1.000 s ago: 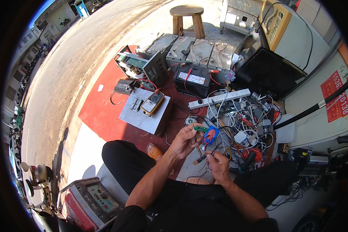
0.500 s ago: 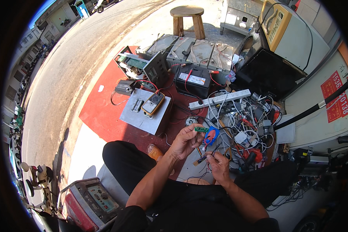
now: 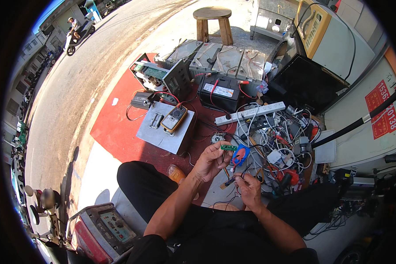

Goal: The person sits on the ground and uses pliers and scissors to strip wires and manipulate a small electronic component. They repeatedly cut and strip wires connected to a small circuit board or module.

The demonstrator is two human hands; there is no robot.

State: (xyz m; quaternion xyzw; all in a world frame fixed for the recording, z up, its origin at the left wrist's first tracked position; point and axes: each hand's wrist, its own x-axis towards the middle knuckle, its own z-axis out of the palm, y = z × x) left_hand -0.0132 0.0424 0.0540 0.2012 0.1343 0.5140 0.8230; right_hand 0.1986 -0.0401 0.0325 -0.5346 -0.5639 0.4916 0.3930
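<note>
My left hand (image 3: 210,162) pinches a small green circuit board (image 3: 229,148) between thumb and fingers, held up in front of me. Just right of it is a blue-wrapped block (image 3: 241,155) with red and black wires running down from it. Lower and to the right, my right hand (image 3: 249,190) is closed on thin wires (image 3: 242,176) by its fingertips. A small dark board with a tan end (image 3: 227,182) hangs beside those fingertips. Whether the fingers also touch that board is too small to tell.
A yellow multimeter (image 3: 174,118) lies on a silver metal box (image 3: 150,137). Behind are a black battery (image 3: 220,91) with clips and an opened device (image 3: 160,75). Tangled cables (image 3: 279,141) and a white power strip (image 3: 251,112) spread rightward. A red generator (image 3: 103,231) stands at lower left.
A person on a scooter has come into view on the road at the upper left. Both hands and what they hold stay almost in the same place.
</note>
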